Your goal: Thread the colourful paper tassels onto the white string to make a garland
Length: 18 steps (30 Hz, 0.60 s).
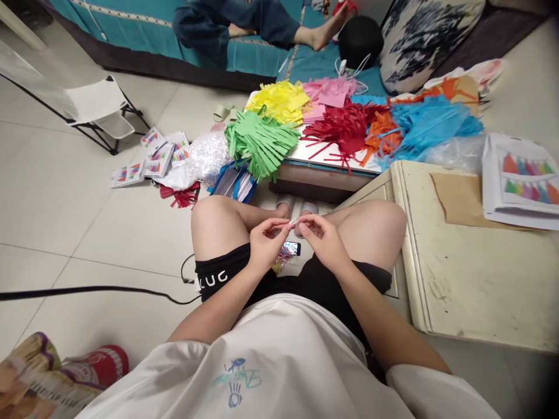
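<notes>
Above my lap, the fingertips of my left hand (267, 241) and my right hand (322, 238) meet in a pinch. Between them is a small whitish, shiny piece (293, 222), too small to name. Both hands are closed on it. Below the hands lies a phone (292, 248) with a lit screen, beside some colourful material that my left hand partly hides. Past my knees, tissue-paper tassels lie in bundles on a low bench: green (262, 142), yellow (282, 102), pink (334, 90), dark red (345, 125), orange (383, 132) and blue (432, 125).
At right stands a cream cabinet (480, 279) with brown paper (458, 201) and a printed packet (522, 180). Several packets (159, 157) and clear plastic (205, 157) lie on the floor left, near a folding stool (98, 102). Another person's legs (266, 26) rest on the teal sofa (140, 32).
</notes>
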Each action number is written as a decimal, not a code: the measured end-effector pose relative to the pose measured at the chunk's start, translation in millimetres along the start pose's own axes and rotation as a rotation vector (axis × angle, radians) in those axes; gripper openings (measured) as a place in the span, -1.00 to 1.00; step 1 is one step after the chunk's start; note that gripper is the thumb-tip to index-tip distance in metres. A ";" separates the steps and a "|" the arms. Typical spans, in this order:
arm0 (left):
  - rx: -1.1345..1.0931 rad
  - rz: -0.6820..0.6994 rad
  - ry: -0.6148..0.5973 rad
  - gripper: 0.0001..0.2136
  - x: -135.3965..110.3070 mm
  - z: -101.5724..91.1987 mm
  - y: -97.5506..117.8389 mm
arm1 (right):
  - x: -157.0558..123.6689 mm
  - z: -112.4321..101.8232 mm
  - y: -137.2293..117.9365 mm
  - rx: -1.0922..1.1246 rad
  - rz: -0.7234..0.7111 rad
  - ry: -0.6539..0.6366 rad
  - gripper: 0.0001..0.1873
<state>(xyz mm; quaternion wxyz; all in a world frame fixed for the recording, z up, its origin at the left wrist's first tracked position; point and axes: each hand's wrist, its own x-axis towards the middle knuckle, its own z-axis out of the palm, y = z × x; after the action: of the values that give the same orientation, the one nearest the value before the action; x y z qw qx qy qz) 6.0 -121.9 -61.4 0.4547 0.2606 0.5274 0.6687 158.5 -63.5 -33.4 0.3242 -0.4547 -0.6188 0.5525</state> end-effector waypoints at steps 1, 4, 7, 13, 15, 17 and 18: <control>0.039 0.033 -0.013 -0.75 -0.8 -0.5 2.0 | 1.2 0.8 -2.9 0.049 0.011 -0.006 -0.69; 0.100 0.089 -0.039 -0.81 -3.4 -0.5 6.1 | 4.3 7.5 -6.2 0.207 0.028 0.004 -0.71; 0.085 0.089 -0.053 -0.81 -5.2 0.1 8.6 | 5.9 12.3 -4.9 0.353 0.065 0.012 -0.67; 0.087 0.057 -0.100 -0.81 -3.3 -4.3 10.5 | 4.6 10.3 -5.4 0.664 0.309 -0.087 -0.59; 0.089 0.043 -0.116 -0.81 -2.2 -6.0 10.8 | 4.5 10.4 -5.2 0.726 0.346 -0.097 -0.60; 0.073 0.021 -0.138 -0.80 -1.5 -6.8 11.7 | 4.9 11.7 -3.7 0.761 0.360 -0.097 -0.60; 0.063 0.004 -0.147 -0.79 -1.2 -6.9 12.4 | 5.3 12.7 -2.6 0.773 0.361 -0.097 -0.61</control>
<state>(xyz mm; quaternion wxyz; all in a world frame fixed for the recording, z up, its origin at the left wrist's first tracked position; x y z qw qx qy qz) -3.3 -126.5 -51.7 0.4822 0.3244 0.5127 0.6319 144.5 -63.5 -33.6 0.3392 -0.3742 -0.2912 0.8125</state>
